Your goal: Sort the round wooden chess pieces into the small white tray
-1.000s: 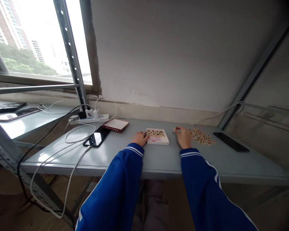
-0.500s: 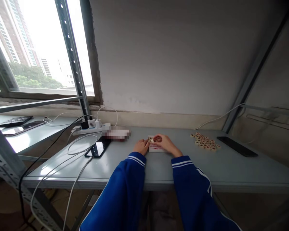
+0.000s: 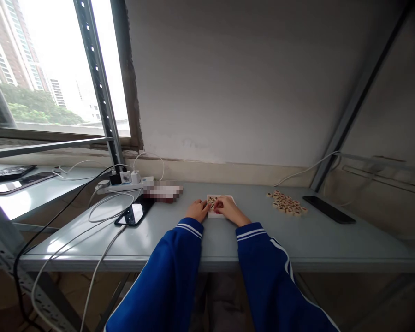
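Observation:
A small white box [image 3: 222, 216] lies on the table in front of me, with several round wooden Chinese chess pieces [image 3: 213, 201] inside. My left hand [image 3: 197, 211] is at the box's left side, its fingers bent and its thumb against the edge. Over the box, my right hand [image 3: 229, 210] has thumb and fingers pinched together among the pieces. Whatever lies between those fingertips is hidden. The right hand also covers part of the box's right side.
A loose pile of wooden chess pieces [image 3: 287, 204] lies to the right, beside a black slab-like object [image 3: 328, 210]. At left are a phone [image 3: 134, 215], white cables and a power strip [image 3: 129, 185]. A blurred-out object [image 3: 163, 192] sits behind. Metal shelf posts flank the table [image 3: 249, 251].
My right hand has shifted lower over the box, uncovering more of the pieces at its left. The whole view has slid slightly, so everything appears further left.

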Available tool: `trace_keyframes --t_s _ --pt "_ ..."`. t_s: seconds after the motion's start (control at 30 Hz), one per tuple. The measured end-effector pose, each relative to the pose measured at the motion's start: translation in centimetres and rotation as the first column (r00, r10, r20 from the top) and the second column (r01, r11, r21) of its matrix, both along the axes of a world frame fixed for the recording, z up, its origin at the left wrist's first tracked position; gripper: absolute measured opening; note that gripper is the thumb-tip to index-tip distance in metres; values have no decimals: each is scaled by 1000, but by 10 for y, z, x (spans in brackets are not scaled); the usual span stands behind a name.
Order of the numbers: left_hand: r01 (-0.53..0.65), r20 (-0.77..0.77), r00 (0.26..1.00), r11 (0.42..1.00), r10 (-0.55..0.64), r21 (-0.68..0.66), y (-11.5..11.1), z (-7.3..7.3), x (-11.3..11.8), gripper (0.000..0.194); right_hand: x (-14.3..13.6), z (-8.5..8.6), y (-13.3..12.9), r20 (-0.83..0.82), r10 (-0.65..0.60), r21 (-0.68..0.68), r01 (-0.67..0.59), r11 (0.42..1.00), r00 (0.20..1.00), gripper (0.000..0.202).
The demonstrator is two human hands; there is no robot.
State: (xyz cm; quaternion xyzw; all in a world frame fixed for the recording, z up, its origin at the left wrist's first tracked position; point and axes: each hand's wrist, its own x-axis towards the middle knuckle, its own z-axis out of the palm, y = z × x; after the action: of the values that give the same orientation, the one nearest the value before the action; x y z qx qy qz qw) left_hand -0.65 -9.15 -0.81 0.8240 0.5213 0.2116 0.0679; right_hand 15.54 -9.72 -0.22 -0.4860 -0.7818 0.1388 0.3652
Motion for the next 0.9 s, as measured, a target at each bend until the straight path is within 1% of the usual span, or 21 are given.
trace_keyframes --t_s 0.1,0.2,0.23,0.27,0.3,0.33,0.37,0.43,0.47,0.5,0.53,0.57,0.6,0.63,0.7,0.8,0.83,0.9 --pt "10 -14 1000 1000 -9 10 1 0 0 43 -1 2 -3 49 -20 32 18 999 999 9" --pt "14 -27 1000 1000 -13 16 2 0 0 43 4 10 -7 129 -60 49 54 997 990 8" --pt "10 -28 1000 1000 -10 13 2 0 0 43 10 13 -9 155 -102 54 95 994 983 10" --pt "7 -28 1000 1000 -7 9 2 0 0 43 17 16 -11 175 -172 68 162 984 969 13" --pt "3 -26 1000 1000 -3 4 1 1 0 43 27 18 -13 190 -269 96 255 962 944 16" --pt "0 -24 1000 1000 -1 -2 1 1 0 43 38 19 -15 199 -389 137 368 920 899 18" --pt "0 -21 1000 1000 0 -6 1 1 0 44 51 19 -17 201 -516 182 486 855 833 21" --pt "0 -18 1000 1000 -1 -10 0 2 0 44 78 15 -22 206 -729 255 684 684 653 26" --pt "2 -18 1000 1000 -2 -10 0 2 0 44 91 11 -25 228 -797 269 750 604 560 29" --pt "4 -17 1000 1000 -4 -10 0 2 0 44 102 7 -27 266 -837 264 800 539 477 31" --pt "6 -16 1000 1000 -6 -8 -1 3 0 44 111 3 -30 315 -855 242 837 491 411 33" --pt "7 -17 1000 1000 -8 -8 -1 3 0 45 117 0 -31 369 -856 210 864 457 363 35" --pt "9 -18 1000 1000 -9 -8 -1 3 0 45 121 -4 -33 424 -841 174 882 439 335 37" --pt "10 -19 1000 1000 -10 -10 -2 4 -1 45 123 -7 -33 473 -819 141 891 432 323 39" --pt "5 -19 1000 1000 -5 -16 -2 4 -1 47 121 -10 -34 537 -779 99 892 440 325 40" --pt "-13 -5 1000 1000 13 -19 -1 2 0 47 116 -11 -33 532 -773 111 877 467 344 37" --pt "-16 0 1000 1000 16 -17 0 1 0 47 115 -10 -33 517 -774 122 864 489 365 36" --pt "-19 10 1000 1000 19 -10 1 -1 0 47 115 -8 -32 505 -745 141 810 569 435 34"
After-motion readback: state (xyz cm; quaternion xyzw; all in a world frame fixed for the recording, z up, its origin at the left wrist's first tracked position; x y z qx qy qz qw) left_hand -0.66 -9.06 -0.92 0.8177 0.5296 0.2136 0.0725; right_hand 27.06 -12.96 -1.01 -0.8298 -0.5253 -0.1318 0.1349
